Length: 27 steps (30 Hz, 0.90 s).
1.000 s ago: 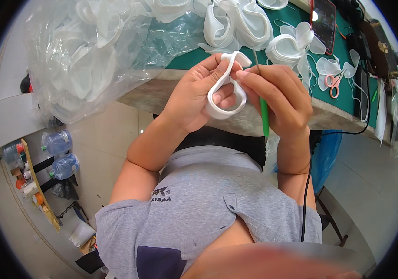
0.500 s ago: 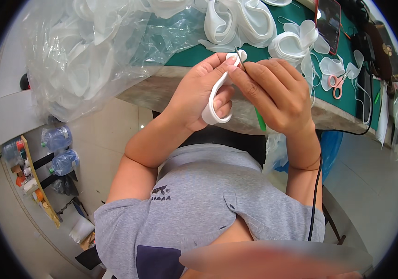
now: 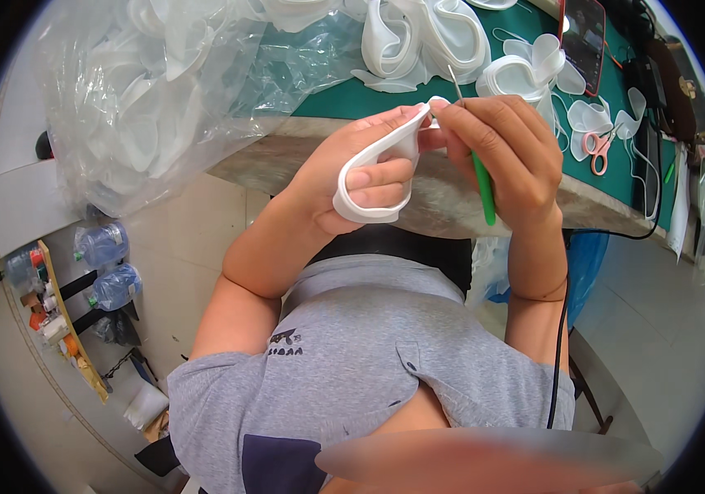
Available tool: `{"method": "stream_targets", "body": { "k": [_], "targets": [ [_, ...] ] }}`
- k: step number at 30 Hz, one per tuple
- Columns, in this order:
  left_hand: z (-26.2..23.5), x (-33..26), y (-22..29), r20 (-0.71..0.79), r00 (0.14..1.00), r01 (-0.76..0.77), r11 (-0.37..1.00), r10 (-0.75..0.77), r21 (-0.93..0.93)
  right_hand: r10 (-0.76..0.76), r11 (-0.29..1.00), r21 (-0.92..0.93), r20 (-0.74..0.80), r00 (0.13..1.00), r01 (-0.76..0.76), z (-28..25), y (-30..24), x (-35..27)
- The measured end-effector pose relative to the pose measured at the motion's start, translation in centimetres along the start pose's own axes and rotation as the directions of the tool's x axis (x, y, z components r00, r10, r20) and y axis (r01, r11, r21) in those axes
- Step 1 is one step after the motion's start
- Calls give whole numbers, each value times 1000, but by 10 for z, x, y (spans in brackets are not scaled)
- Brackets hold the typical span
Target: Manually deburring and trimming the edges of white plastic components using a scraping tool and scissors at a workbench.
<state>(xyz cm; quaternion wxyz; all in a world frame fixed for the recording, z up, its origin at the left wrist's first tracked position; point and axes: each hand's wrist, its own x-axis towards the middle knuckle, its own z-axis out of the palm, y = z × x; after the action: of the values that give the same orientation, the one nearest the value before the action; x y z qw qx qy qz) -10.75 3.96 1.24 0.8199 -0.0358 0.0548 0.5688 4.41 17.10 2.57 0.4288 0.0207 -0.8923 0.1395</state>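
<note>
My left hand [image 3: 311, 169] is closed around a soft white looped band [image 3: 373, 216], with its fingers showing through the loop. At the band's upper end, my left fingertips meet those of my right hand [image 3: 513, 156]. My right hand is closed on a slim pointed tool with a green handle [image 3: 485, 193]. The tool's thin metal shaft sticks up past my index finger and points away from the band. The exact kind of tool is unclear. My right thumb and index finger pinch the band's tip, partly hiding it.
Several white curled pieces [image 3: 517, 78] lie on the green tabletop [image 3: 332, 103]. Clear plastic bags [image 3: 142, 123] of similar pieces hang over the table's left edge. Pink scissors [image 3: 596, 152] and a phone [image 3: 583, 45] lie at right. A black cable [image 3: 562, 329] runs past my right arm.
The tool's tip has swung up and away from the band's end, and its green handle shows more. The loop has turned and opened toward me, its lower end shifting left.
</note>
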Motion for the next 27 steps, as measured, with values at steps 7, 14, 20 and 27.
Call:
{"method": "stream_targets", "body": {
  "k": [7, 14, 20, 27],
  "targets": [
    [3, 1, 6, -73, 990, 98, 966, -118, -239, 128, 989, 79, -24, 991, -126, 1, -2, -2],
    [-12, 2, 8, 174, 959, 262, 928, -222, -263, 110, 988, 105, 51, 993, -115, -3, -7, 2],
    [1, 0, 0, -61, 998, 23, 1000, -23, 4, 7, 996, -87, 237, 971, 14, -2, -11, 5],
    [3, 2, -7, -296, 941, -69, 950, 163, 303, -32, 992, -105, 376, 926, 76, -6, -13, 8]
  ]
}}
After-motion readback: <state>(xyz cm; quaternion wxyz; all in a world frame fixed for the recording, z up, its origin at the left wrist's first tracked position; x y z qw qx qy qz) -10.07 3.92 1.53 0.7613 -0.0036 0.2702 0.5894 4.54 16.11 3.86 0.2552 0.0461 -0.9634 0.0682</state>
